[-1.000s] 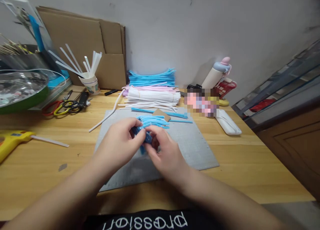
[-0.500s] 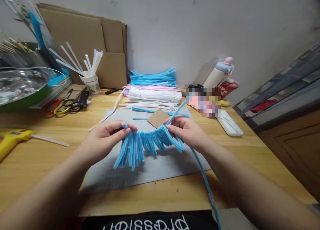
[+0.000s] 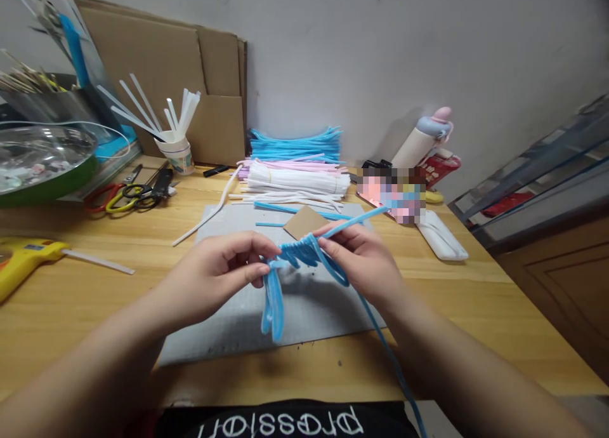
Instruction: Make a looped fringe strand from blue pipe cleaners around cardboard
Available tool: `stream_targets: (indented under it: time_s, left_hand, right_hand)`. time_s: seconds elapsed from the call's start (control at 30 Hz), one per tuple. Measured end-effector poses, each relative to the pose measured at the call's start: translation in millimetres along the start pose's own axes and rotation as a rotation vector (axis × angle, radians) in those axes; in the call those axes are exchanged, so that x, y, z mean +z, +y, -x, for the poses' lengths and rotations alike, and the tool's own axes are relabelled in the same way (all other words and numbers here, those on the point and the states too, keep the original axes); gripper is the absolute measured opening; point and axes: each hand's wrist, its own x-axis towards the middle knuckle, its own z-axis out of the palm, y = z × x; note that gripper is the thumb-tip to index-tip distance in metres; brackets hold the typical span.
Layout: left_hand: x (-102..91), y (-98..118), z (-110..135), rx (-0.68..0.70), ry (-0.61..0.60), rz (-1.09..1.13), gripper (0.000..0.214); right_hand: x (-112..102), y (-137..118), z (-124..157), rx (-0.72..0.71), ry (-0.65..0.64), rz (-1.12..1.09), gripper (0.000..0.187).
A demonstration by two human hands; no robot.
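Observation:
Between my two hands, above a grey mat, hangs a row of looped blue pipe cleaners. My left hand pinches the row's left end, where a few long loops dangle below the fingers. The right end is gripped by my right hand, thumb against fingers. From there one straight blue stem points up and right, and a long blue strand runs down past the table's front edge. Behind the hands, a small brown cardboard square and loose blue pipe cleaners lie on the grey mat.
At the back lie bundles of blue and white pipe cleaners. Leftward are scissors, a cup of white sticks, a yellow glue gun and a green-sided bowl. A bottle and white case are at right.
My left hand has moved right, closer to my right hand, and the looped row between them is shorter and bunched. The straight blue stem has tipped further right.

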Motion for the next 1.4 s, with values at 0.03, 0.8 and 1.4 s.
stream_targets:
  time_s: [0.03, 0.8, 1.4]
  left_hand:
    - [0.9, 2, -1, 0.005, 0.035, -0.048, 0.014]
    - [39.0, 23, -8, 0.055, 0.256, -0.216, 0.011]
    - [-9.5, 13, -8, 0.033, 0.096, -0.269, 0.014]
  right_hand:
    - [2, -1, 2, -0.037, 0.003, 0.022, 0.014]
    - [21, -4, 24, -0.841, 0.100, 0.595, 0.016]
    - [7, 4, -17, 0.367, 0.035, -0.479, 0.022]
